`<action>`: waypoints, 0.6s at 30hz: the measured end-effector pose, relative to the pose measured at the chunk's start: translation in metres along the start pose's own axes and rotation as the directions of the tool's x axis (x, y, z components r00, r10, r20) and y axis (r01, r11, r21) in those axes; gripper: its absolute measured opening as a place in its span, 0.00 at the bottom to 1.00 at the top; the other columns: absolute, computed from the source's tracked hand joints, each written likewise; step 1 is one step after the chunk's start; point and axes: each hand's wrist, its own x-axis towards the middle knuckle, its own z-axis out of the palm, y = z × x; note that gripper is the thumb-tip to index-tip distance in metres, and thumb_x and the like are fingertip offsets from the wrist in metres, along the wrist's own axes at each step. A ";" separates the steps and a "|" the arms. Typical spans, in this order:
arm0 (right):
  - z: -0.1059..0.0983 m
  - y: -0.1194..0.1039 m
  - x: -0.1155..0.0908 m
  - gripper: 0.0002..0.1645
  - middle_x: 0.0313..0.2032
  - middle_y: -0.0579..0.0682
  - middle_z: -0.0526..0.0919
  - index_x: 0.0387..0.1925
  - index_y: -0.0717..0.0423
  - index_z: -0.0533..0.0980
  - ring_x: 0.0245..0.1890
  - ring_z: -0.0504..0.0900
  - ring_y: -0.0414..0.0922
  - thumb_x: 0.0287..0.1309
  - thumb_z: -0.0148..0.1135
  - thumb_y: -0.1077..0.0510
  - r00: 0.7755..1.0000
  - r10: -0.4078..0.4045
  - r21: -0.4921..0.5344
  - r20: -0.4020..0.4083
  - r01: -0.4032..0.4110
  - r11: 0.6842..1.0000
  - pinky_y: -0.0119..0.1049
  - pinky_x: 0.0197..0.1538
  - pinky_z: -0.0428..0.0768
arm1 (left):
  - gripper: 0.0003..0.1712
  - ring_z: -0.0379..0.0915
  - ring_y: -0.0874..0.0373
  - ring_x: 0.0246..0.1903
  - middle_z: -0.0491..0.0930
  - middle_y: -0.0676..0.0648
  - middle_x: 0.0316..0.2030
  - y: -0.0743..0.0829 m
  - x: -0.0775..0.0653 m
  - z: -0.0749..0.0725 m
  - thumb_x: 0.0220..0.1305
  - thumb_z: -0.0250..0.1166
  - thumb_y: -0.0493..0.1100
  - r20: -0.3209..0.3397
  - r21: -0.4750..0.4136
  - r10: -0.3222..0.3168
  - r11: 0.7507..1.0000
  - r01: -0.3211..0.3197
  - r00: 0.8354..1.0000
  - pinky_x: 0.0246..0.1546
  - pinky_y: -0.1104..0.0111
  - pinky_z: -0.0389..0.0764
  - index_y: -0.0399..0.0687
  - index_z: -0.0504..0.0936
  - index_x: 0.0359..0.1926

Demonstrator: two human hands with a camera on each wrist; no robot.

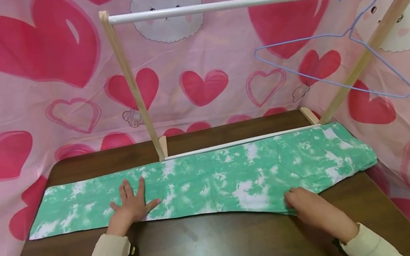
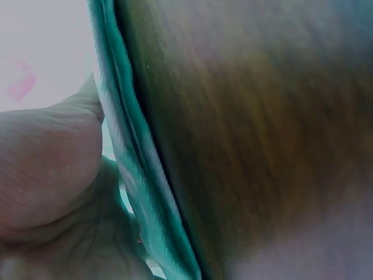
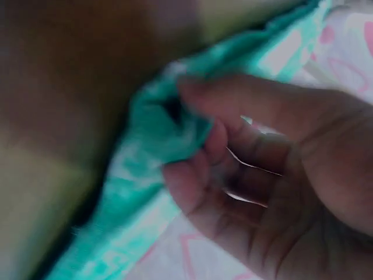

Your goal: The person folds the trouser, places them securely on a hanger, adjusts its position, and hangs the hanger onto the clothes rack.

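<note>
Green-and-white tie-dyed trousers point(image 1: 206, 182), folded lengthwise, lie across the table with the waist end at the right. My left hand point(image 1: 131, 207) rests flat on the leg part, fingers spread. The left wrist view shows the heel of that hand beside the layered fabric edge point(image 2: 131, 116). At the jutting corner on the near edge, my right hand point(image 1: 309, 208) pinches the cloth. Up close in the right wrist view, the thumb point(image 3: 233, 99) and curled fingers have a bunched bit of the trousers point(image 3: 157, 134) between them.
Behind the trousers stands a rack with wooden posts point(image 1: 131, 86) and a white top bar point(image 1: 248, 2). A blue hanger point(image 1: 304, 39) hangs from the bar's right end. Brown wood of the table point(image 1: 201, 247) shows in front. A pink heart-print cloth point(image 1: 32, 108) covers the walls.
</note>
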 end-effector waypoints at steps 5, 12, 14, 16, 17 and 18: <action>0.001 0.004 -0.003 0.19 0.27 0.43 0.78 0.28 0.51 0.74 0.29 0.76 0.38 0.53 0.61 0.79 0.999 -0.039 0.032 -0.001 0.039 0.999 0.35 0.31 0.75 | 0.61 0.20 0.20 0.73 0.23 0.19 0.74 0.001 -0.002 0.000 0.67 0.60 0.67 -0.006 -0.003 0.001 1.000 -0.001 1.000 0.61 0.19 0.35 0.38 0.37 0.80; 0.000 0.004 -0.006 0.17 0.28 0.42 0.79 0.32 0.51 0.76 0.31 0.77 0.38 0.54 0.62 0.78 0.996 -0.092 0.049 -0.009 0.092 0.995 0.37 0.34 0.78 | 0.63 0.20 0.21 0.73 0.24 0.20 0.74 -0.012 -0.001 0.001 0.65 0.58 0.74 -0.011 0.004 0.056 0.998 -0.056 0.998 0.61 0.20 0.34 0.39 0.38 0.80; -0.004 0.006 -0.006 0.15 0.32 0.42 0.81 0.35 0.53 0.79 0.34 0.79 0.39 0.57 0.62 0.76 0.997 -0.077 0.107 0.031 0.073 0.992 0.39 0.38 0.80 | 0.62 0.24 0.21 0.74 0.27 0.19 0.74 -0.018 -0.003 -0.002 0.65 0.58 0.73 -0.023 0.008 0.108 0.994 -0.108 0.994 0.61 0.20 0.35 0.38 0.42 0.80; -0.008 0.010 -0.005 0.12 0.35 0.43 0.83 0.39 0.54 0.81 0.37 0.81 0.39 0.60 0.62 0.73 0.994 -0.072 0.170 0.084 0.057 0.984 0.40 0.40 0.82 | 0.56 0.32 0.20 0.73 0.35 0.17 0.74 -0.025 -0.005 -0.007 0.67 0.61 0.67 -0.064 0.011 0.196 0.981 -0.195 0.979 0.62 0.21 0.43 0.35 0.49 0.78; -0.010 0.012 -0.003 0.11 0.36 0.43 0.84 0.40 0.54 0.82 0.38 0.81 0.39 0.62 0.62 0.71 0.992 -0.070 0.198 0.106 0.048 0.979 0.41 0.41 0.82 | 0.52 0.38 0.19 0.72 0.41 0.16 0.73 -0.028 -0.006 -0.011 0.68 0.63 0.62 -0.092 0.013 0.245 0.969 -0.245 0.965 0.62 0.22 0.48 0.33 0.54 0.77; -0.013 0.014 -0.002 0.09 0.37 0.43 0.84 0.41 0.55 0.82 0.38 0.82 0.39 0.63 0.63 0.69 0.990 -0.073 0.215 0.123 0.045 0.975 0.42 0.41 0.83 | 0.46 0.46 0.19 0.71 0.49 0.15 0.71 -0.031 -0.006 -0.016 0.69 0.65 0.56 -0.124 0.017 0.295 0.955 -0.295 0.947 0.62 0.25 0.54 0.31 0.60 0.74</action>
